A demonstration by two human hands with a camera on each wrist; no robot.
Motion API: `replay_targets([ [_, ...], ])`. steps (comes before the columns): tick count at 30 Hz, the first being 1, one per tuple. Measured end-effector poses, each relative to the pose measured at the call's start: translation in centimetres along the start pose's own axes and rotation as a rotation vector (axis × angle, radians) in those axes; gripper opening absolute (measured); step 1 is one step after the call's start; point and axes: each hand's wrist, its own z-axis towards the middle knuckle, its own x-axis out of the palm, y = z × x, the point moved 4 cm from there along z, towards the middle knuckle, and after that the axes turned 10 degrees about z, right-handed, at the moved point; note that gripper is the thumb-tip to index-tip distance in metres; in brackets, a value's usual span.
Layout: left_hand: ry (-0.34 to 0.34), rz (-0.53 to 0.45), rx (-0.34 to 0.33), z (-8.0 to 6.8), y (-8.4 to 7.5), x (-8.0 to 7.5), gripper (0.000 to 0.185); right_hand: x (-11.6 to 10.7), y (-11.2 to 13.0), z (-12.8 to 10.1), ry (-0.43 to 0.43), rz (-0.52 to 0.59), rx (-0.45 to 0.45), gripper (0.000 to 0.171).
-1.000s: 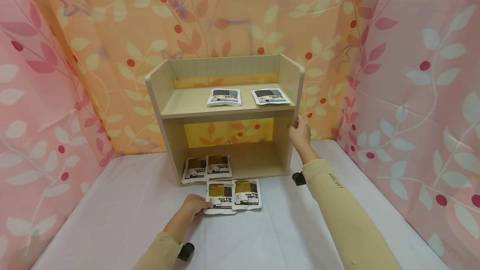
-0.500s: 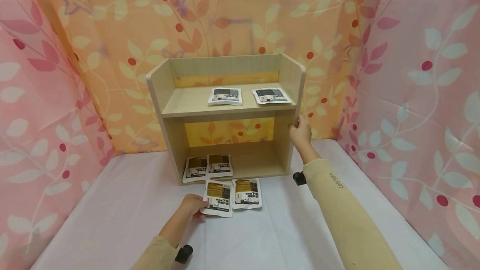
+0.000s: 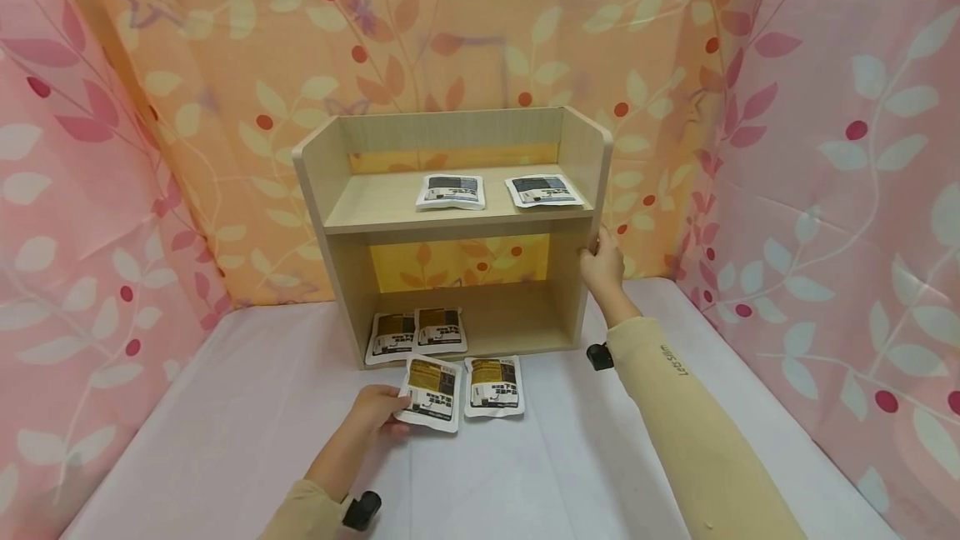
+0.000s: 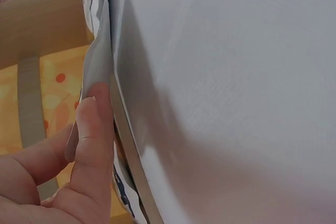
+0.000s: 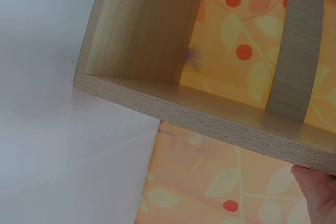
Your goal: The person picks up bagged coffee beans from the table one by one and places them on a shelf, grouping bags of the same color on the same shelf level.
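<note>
My left hand [image 3: 377, 408] pinches the left edge of a flat white pouch [image 3: 432, 390] with a brown and yellow printed label. In the left wrist view, that pouch [image 4: 98, 64] stands edge-on between thumb and fingers [image 4: 90, 129], raised over the white cloth. A matching pouch [image 3: 493, 387] lies just to its right, in front of the small wooden shelf [image 3: 457, 227]. My right hand [image 3: 603, 267] holds the front edge of the shelf's right side panel, at mid height. Only part of the right hand [image 5: 317, 190] shows in the right wrist view.
Two brown-label pouches [image 3: 438, 330] overlap at the left of the lower shelf board [image 3: 517, 315]. Two blue-label pouches [image 3: 451, 192] lie apart on the upper board [image 3: 371, 198]. White cloth [image 3: 562, 457] covers the table; patterned curtains [image 3: 810, 190] surround it.
My left hand has lifted its pouch and drawn it leftward, away from the pouch beside it, tilting it slightly. The right hand stays at the side panel.
</note>
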Motion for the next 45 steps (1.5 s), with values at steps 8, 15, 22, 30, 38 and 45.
replay_targets([
  [8,0.002,-0.010,-0.001,-0.5,-0.4,-0.5,0.034,0.0,-0.1,0.0,-0.005,-0.007,0.000,0.036],
  [15,0.004,-0.035,0.008,-0.9,-0.7,-0.6,0.033,0.0,0.0,-0.2,-0.001,-0.009,0.008,0.036],
  [22,0.002,-0.062,0.041,-1.0,-1.5,-0.5,0.035,0.2,-2.1,1.3,-0.015,-0.004,-0.032,0.036],
  [30,-0.024,-0.162,0.104,-0.8,-2.4,0.0,0.036,-0.2,-0.3,0.1,0.007,0.003,0.002,0.035],
  [38,-0.036,-0.226,0.138,-0.6,-2.9,0.8,0.035,-0.2,0.0,-0.2,-0.001,-0.011,0.010,0.034],
  [45,-0.021,-0.304,0.143,-0.4,-3.2,1.7,0.034,-0.1,-0.1,-0.2,-0.011,-0.017,-0.012,0.030],
])
